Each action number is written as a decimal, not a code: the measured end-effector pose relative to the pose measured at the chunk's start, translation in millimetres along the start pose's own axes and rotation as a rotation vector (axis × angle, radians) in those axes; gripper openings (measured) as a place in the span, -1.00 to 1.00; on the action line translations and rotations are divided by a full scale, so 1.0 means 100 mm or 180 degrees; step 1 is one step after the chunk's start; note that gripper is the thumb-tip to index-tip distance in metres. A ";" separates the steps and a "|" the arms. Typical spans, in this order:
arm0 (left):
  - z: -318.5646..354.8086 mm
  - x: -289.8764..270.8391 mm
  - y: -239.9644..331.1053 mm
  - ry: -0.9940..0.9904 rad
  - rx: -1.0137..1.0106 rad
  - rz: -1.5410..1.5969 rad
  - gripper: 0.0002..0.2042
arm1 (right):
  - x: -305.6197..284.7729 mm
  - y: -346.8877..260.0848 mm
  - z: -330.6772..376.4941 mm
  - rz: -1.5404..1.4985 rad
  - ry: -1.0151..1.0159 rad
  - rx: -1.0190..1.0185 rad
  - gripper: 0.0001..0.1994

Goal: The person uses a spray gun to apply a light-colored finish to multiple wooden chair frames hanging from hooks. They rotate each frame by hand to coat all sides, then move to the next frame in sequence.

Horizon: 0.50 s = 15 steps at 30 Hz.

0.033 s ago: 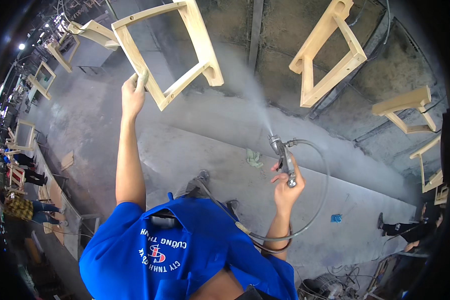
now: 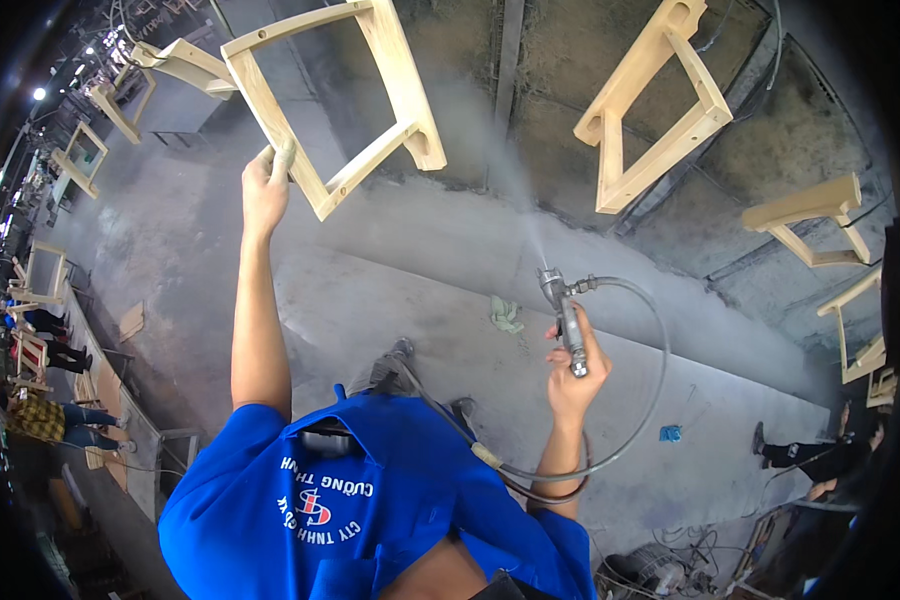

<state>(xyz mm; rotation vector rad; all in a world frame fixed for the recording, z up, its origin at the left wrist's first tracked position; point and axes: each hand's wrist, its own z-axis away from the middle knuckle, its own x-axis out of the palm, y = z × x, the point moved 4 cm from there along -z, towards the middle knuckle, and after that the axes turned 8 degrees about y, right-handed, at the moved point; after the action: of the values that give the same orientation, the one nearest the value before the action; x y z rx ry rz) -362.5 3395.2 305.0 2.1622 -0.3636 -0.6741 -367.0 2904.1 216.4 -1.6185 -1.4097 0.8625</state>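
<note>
My left hand point(image 2: 267, 180) is closed around the lower left bar of a pale wooden chair frame point(image 2: 410, 90) that hangs in front of me. In my right hand point(image 2: 578, 370) is a metal spray gun point(image 2: 568, 325), its nozzle pointing up and away. A pale mist point(image 2: 515, 190) streams from the nozzle past the right side of the frame. From the gun a grey hose point(image 2: 663, 345) loops out to the right and back across my forearm.
More wooden frames hang at right, one frame point(image 2: 660, 120) nearest, and others at left. Dusty panels point(image 2: 580, 60) stand ahead. A green cloth point(image 2: 506, 314) and a blue scrap point(image 2: 670, 434) lie on the floor. One person point(image 2: 810, 455) is at right; others are at far left.
The spray gun has turned slightly in my right hand, and its hose loop has swung a little to the right. My left hand keeps its hold on the chair frame.
</note>
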 end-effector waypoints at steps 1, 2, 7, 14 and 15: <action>-0.01 0.02 -0.03 0.0015 -0.0103 -0.0018 -0.54 | 0.02 -0.10 -0.03 0.0344 -0.0351 -0.0316 -0.34; -0.03 0.03 -0.06 0.0007 -0.0132 0.0020 -0.55 | 0.03 -0.21 -0.07 0.0668 -0.0747 -0.0705 -0.31; -0.26 0.11 -0.38 -0.0082 -0.0055 0.0259 -0.61 | 0.41 -0.61 -0.34 0.1440 -0.1977 -0.0887 -0.21; -0.72 0.03 -1.08 -0.0263 -0.0007 0.1274 -0.78 | 1.43 -1.82 -1.32 0.1581 -0.1092 -0.2690 -0.19; -0.78 0.01 -1.16 -0.0318 -0.0003 0.1302 -0.79 | 1.60 -2.00 -1.45 0.1520 -0.0961 -0.2732 -0.20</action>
<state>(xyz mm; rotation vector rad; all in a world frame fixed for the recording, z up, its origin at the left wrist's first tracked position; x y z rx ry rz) -312.8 3516.1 254.1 1.9717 -0.8308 -0.5467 -303.4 3053.1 462.3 -2.6374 -1.7704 0.8316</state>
